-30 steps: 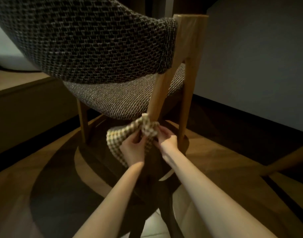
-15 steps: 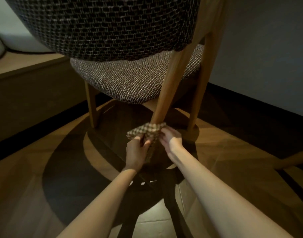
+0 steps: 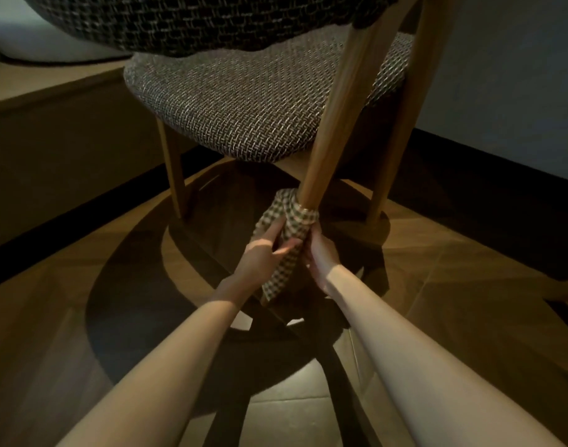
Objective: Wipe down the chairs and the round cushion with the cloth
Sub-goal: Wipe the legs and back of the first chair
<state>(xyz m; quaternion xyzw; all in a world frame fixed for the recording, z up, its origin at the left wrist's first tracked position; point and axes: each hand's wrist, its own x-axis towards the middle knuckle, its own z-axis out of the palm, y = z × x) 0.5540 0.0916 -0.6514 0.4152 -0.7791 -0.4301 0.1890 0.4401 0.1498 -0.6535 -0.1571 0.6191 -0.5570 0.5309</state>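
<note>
Both arms reach low behind the chair (image 3: 244,101). The checked cloth (image 3: 292,214) is looped round its wooden leg (image 3: 337,124) near the floor. The left hand (image 3: 261,253) pinches the hanging tail, and the right hand (image 3: 323,253) grips the cloth against the leg.

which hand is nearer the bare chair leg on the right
Right. The right hand grips the cloth just left of that leg; the left hand holds the cloth's tail farther left.

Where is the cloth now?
In the head view, near the middle, the cloth is wrapped around the lower end of the nearest chair leg, between the left hand and the right hand.
</note>
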